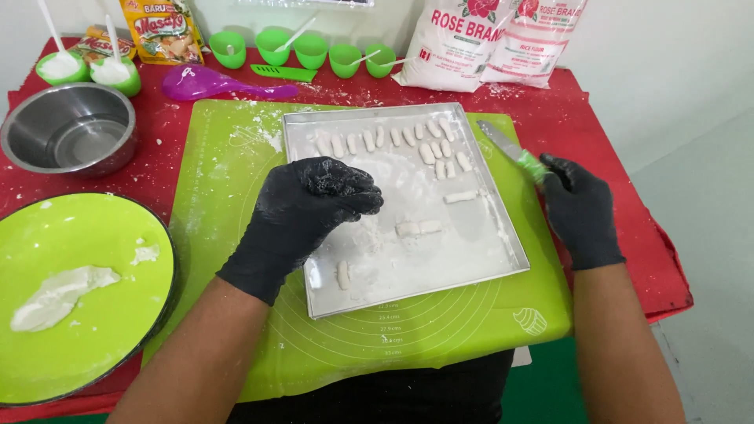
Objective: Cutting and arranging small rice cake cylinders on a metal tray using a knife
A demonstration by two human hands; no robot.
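At the far left stand two green cups of white powder, each with a white spoon, above one steel bowl. Below it lies one round green plate with a smear of white dough on it. One purple scoop lies beside two seasoning packets. Five more green cups line the back edge.

One green mat bears one square metal tray, dusted with flour. The left hand, in a black glove, is clenched over the tray's middle, its fingertips whitened; whether it grips anything I cannot tell. About fifteen small dough pieces lie in rows at the tray's far side, three more near the middle and one near the front edge.

The right hand, also gloved, grips the green handle of one knife, just beside the tray's right rim, blade pointing away.

Two flour bags lean at the back right. Everything rests on a red cloth over a table, against a white wall.
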